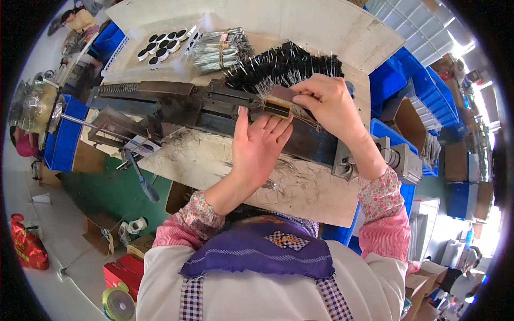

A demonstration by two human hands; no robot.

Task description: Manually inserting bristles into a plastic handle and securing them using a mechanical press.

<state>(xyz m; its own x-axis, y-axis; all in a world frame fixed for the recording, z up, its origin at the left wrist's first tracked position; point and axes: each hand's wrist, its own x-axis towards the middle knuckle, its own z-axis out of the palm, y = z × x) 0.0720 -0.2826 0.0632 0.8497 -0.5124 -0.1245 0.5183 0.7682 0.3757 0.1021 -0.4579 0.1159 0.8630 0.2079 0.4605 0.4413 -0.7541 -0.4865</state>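
Observation:
My left hand (pixel 261 143) lies palm up with its fingers stretched and its thumb apart. Its fingertips touch the underside of a yellow-edged metal block (pixel 278 108) on the end of the dark metal bench machine (pixel 176 99). My right hand (pixel 331 104) is closed in a pinch just right of that block, beside a brownish flat piece (pixel 285 93). What its fingertips hold is hidden. Behind both hands lies a pile of black-bristled brushes (pixel 292 61) with thin wire stems.
A tied bundle of silvery wire pieces (pixel 222 52) lies behind the machine, beside a clear plastic tray (pixel 126 67) with several white rolls. Wire scraps (pixel 297 182) litter the wooden table (pixel 321 206). A metal fitting (pixel 399 160) juts out at right, near blue crates (pixel 388 80).

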